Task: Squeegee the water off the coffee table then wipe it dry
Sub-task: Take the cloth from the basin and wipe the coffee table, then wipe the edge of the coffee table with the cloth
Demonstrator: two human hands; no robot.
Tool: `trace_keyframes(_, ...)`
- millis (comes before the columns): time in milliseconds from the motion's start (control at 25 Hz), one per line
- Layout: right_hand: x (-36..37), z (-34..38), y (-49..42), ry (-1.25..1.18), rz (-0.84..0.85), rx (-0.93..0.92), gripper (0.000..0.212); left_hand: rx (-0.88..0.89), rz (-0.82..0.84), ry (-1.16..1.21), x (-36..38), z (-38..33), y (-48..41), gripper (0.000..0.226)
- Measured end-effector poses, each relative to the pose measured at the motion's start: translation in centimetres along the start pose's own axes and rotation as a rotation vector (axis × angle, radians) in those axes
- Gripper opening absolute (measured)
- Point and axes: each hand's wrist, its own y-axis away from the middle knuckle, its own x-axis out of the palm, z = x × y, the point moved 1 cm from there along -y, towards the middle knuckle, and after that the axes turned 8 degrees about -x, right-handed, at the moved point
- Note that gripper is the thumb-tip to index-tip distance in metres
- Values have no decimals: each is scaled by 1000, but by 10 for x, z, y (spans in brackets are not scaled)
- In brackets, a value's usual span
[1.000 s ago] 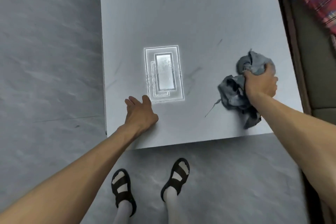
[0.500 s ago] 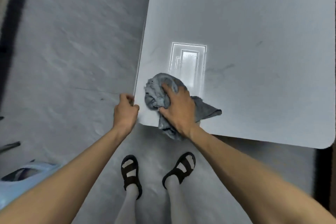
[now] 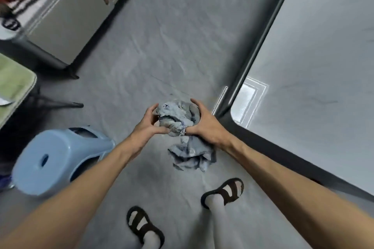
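Cloth (image 3: 178, 116), grey, crumpled and frayed, sat bunched between our two hands above the floor (image 3: 162, 46), off the table's (image 3: 313, 66) near corner. Our left hand (image 3: 146, 125) and right hand (image 3: 204, 125) each curled their fingers (image 3: 195, 103) tight around the wad, while a loose tail drooped beneath. We saw the table as a smooth, pale grey slab with a rounded corner, a bright rectangular glare on its glossy top. We stood on matte grey, faintly veined flooring in dark strapped sandals (image 3: 226, 191) over white socks. A light blue plastic stool (image 3: 54, 159) stood just left of us, a grey cabinet (image 3: 66, 18) farther back.
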Motion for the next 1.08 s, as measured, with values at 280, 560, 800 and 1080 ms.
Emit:
trace_keyframes(280, 194, 154, -16, 783, 381, -497, 104, 27, -82, -293, -195, 33, 127, 72)
trace_keyframes(560, 378, 204, -48, 833, 579, -548, 80, 20, -307, -150, -354, 127, 221, 19)
trace_keyframes(800, 498, 179, -136, 663, 763, -196, 72, -136, -511, 220, -445, 244, 206, 29)
trace_keyframes(1080, 644, 88, -302, 683, 789, -23, 57, -343, -549, 683, -524, 377, 74, 27)
